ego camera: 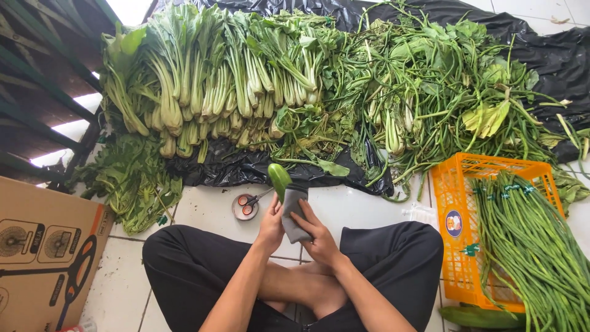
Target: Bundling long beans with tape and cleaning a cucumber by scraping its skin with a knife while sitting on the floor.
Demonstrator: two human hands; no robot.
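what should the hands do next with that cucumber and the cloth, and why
Probably slide the grey cloth further up the green cucumber. The left hand and right hand both grip the cloth around its lower part, while its upper end pokes out bare above, so that part looks unwiped.

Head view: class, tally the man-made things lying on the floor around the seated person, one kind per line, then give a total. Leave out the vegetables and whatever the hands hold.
Orange crate: 1
Cardboard box: 1
Scissors: 1
Roll of tape: 1
Black plastic sheet: 1
Total: 5
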